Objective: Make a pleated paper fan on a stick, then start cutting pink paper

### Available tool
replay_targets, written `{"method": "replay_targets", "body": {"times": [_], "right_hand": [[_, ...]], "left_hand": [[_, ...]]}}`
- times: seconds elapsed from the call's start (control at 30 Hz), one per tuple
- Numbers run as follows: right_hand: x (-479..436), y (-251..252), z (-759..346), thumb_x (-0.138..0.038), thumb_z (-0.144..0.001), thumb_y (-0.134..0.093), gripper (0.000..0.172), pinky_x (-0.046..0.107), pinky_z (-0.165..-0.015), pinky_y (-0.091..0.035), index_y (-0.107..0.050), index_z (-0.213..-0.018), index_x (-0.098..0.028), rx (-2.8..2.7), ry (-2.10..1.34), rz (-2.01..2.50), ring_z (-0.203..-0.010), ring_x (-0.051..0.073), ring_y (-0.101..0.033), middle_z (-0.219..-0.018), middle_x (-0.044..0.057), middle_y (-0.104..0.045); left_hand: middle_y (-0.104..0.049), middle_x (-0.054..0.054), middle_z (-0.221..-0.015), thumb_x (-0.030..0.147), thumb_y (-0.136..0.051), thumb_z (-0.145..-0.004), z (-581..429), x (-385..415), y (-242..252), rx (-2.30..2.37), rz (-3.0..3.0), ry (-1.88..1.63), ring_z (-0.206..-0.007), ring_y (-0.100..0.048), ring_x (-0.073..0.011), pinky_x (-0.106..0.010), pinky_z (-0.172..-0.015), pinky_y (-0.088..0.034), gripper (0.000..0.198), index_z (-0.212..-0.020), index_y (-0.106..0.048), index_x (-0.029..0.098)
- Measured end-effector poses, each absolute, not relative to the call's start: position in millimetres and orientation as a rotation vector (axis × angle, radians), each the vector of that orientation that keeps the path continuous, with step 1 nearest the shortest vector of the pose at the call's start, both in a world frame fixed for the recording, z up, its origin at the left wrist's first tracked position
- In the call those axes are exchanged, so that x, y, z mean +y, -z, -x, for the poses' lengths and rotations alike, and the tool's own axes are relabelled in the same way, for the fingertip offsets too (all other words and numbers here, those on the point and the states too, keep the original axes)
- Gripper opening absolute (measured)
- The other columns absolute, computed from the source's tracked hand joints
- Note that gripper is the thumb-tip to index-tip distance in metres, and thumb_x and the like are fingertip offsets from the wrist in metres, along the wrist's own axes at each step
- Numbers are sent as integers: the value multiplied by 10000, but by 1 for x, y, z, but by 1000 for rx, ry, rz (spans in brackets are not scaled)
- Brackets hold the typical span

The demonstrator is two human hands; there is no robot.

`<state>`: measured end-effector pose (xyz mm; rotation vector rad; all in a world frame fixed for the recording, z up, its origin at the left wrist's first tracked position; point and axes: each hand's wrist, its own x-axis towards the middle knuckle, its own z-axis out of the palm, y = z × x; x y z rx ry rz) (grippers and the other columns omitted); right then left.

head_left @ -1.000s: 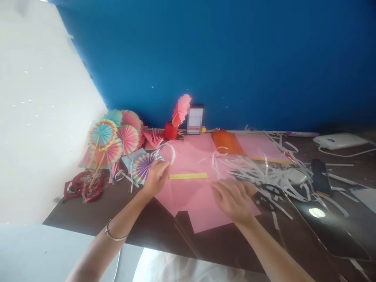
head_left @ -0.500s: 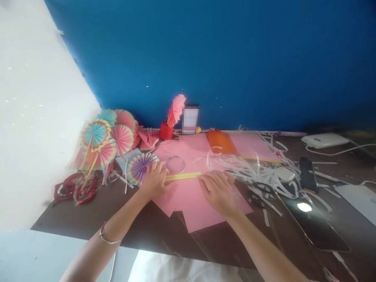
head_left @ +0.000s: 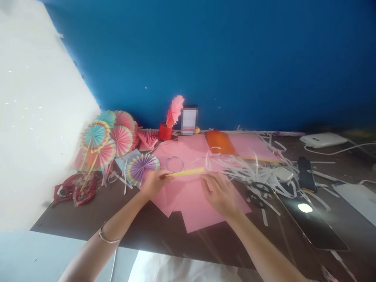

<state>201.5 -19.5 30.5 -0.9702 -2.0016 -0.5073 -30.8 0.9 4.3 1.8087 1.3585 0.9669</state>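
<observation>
A narrow yellow folded paper strip [head_left: 186,172] is held above pink paper sheets [head_left: 190,196]. My left hand [head_left: 154,184] pinches the strip's left end between thumb and fingers. Just below and right of its other end is my right hand [head_left: 219,192], fingers loosely bent and apart, apparently holding nothing. Beyond the strip, a thin ring-shaped bangle [head_left: 175,164] rests on the pink paper. A pleated purple paper fan [head_left: 143,168] lies beside my left hand, partly covered by it.
Finished paper fans [head_left: 96,135] cluster at the left, near red scissors [head_left: 64,190]. A red tape roll [head_left: 165,131] and an orange packet [head_left: 221,142] sit at the back. White paper strips [head_left: 249,168] tangle at the right, by a dark phone [head_left: 317,227].
The yellow strip's right end has come away from my right hand and risen slightly. My left hand has turned to pinch its left end.
</observation>
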Motion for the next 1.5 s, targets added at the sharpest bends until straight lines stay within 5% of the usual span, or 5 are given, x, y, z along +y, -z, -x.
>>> {"method": "replay_targets", "body": {"times": [0.4,0.57,0.77,1.17,1.5], "right_hand": [[-25,-26,-198,-175,-827,-547,112,258,-727,-450,-578,-932,-199,-2115,581,1035,-796,152,-625,-845,49,-661],[-19,-22,-197,-303,-789,-599,460,302,-651,-496,-447,-1211,-203,-1868,398,1217,-884,223,-612,-1053,122,-600],[-15,-30,-199,-342,-749,-631,773,350,-660,-519,-159,-1355,-254,-1483,-513,1198,-801,188,-615,-1017,72,-594],[-15,-41,-202,-273,-670,-706,706,331,-675,-485,-306,-1251,-305,-1132,-1002,1042,-666,147,-585,-669,-65,-582],[-22,-36,-189,-373,-726,-654,671,456,-881,-440,-309,-1291,-264,-1389,-853,1174,-893,212,-611,-905,25,-652]], "left_hand": [[-702,-82,-806,413,-707,-660,17,-1,-2,1022,-1113,-860,-741,-654,-160,-286,-745,-527,362,-881,-701,127],[-706,-111,-855,382,-728,-648,18,-1,-4,1025,-1033,-989,-678,-646,-152,-279,-672,-525,345,-873,-691,123],[-711,-106,-854,388,-726,-648,15,-5,-8,968,-1077,-1004,-673,-651,-155,-285,-663,-518,346,-870,-684,127],[-704,-76,-825,368,-698,-688,5,-13,-11,921,-1280,-881,-802,-658,-179,-278,-740,-492,279,-843,-641,143],[-712,-104,-789,457,-636,-722,-5,-22,-17,1031,-1244,-831,-648,-654,-175,-244,-530,-482,329,-797,-563,145]]}}
